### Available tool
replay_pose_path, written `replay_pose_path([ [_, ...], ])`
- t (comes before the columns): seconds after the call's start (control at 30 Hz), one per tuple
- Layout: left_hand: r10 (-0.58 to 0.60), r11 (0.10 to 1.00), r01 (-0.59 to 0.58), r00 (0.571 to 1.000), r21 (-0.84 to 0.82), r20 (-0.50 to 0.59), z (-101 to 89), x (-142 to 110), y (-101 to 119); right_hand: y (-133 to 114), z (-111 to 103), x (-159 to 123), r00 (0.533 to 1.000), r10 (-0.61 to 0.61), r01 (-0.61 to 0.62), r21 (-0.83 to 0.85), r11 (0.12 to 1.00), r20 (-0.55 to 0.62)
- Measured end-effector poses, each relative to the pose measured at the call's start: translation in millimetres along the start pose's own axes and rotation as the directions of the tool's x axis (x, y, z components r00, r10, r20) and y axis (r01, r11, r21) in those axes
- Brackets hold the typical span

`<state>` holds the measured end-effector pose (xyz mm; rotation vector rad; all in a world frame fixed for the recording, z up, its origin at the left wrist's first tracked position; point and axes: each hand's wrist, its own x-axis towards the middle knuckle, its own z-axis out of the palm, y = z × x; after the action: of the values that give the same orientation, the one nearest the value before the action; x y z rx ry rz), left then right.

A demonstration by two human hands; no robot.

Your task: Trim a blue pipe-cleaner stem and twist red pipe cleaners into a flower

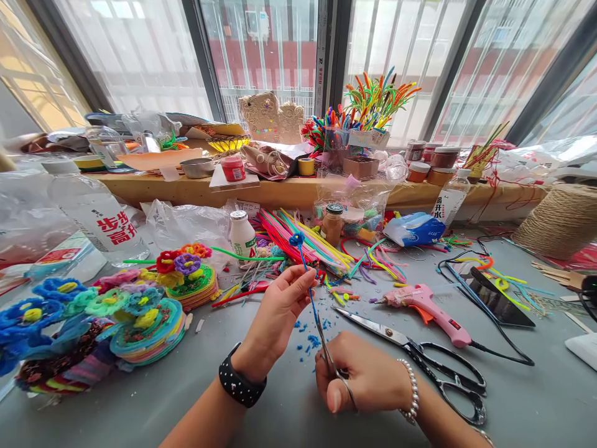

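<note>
Between the thumb and fingers of my left hand [285,305] is a blue pipe cleaner [304,256], held upright with a small blue curled tip at its top. My right hand [361,376] grips small scissors [329,359], whose blades meet the lower end of the pipe cleaner. Blue fuzz clippings [313,341] lie scattered on the grey table [280,417] just behind the blades. Large black-handled scissors [410,345] rest open to the right of my right hand, beside a pink glue gun [426,308].
Pipe-cleaner flowers [51,311] on round colourful bases crowd the left. Behind my hands lie a bundle of pipe cleaners [317,246], a white bottle [242,236] and a glass jar [332,225]. A black cable [506,354] and a twine spool [559,218] are on the right.
</note>
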<state>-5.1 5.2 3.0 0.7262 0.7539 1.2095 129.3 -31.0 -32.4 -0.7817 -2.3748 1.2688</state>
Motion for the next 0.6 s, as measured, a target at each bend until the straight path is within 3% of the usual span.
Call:
replay_pose_path([
  [0.6, 0.020, 1.000, -0.020, 1.000, -0.007, -0.001, -0.2, 0.9, -0.8, -2.4, 0.8, 1.3, 1.000, -0.007, 0.009, 0.091, 0.996, -0.023],
])
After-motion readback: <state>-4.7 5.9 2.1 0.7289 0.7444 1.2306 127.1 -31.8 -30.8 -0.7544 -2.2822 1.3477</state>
